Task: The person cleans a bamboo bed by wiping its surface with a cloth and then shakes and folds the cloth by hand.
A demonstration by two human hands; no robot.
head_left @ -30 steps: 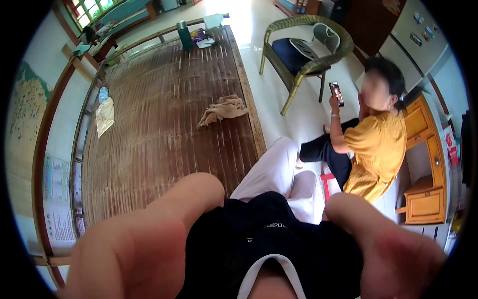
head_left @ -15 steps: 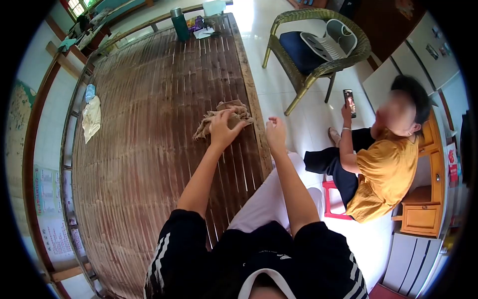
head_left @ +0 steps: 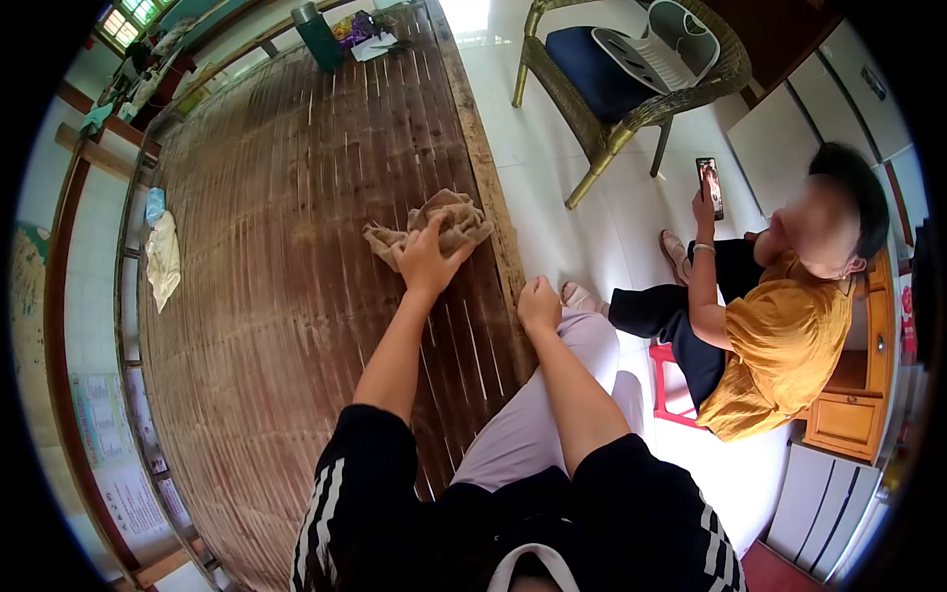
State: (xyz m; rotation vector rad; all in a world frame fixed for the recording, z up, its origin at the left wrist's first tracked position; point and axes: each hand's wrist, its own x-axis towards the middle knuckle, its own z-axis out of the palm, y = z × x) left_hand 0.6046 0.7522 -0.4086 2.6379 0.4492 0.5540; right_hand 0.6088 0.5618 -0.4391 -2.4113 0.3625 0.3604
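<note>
A crumpled brown cloth (head_left: 464, 209) lies bunched on the slatted bamboo bed (head_left: 266, 257), close to its right edge. My left hand (head_left: 428, 264) presses down on it, fingers curled into its folds. At the bed's wooden edge rail (head_left: 490, 187), my right hand (head_left: 539, 304) is closed in a loose fist beside my knee. Nothing shows in that fist.
A green bottle (head_left: 318, 39) and a purple packet (head_left: 353, 30) stand at the bed's far end. A pale cloth (head_left: 163, 261) lies along the left side. To the right are a wicker chair (head_left: 612, 138) and a seated person (head_left: 779, 335) holding a phone (head_left: 709, 187).
My left hand has closed more onto the cloth, and the cloth is bunched differently. My right hand has come down from beside the edge toward my knee. The whole view has shifted slightly.
</note>
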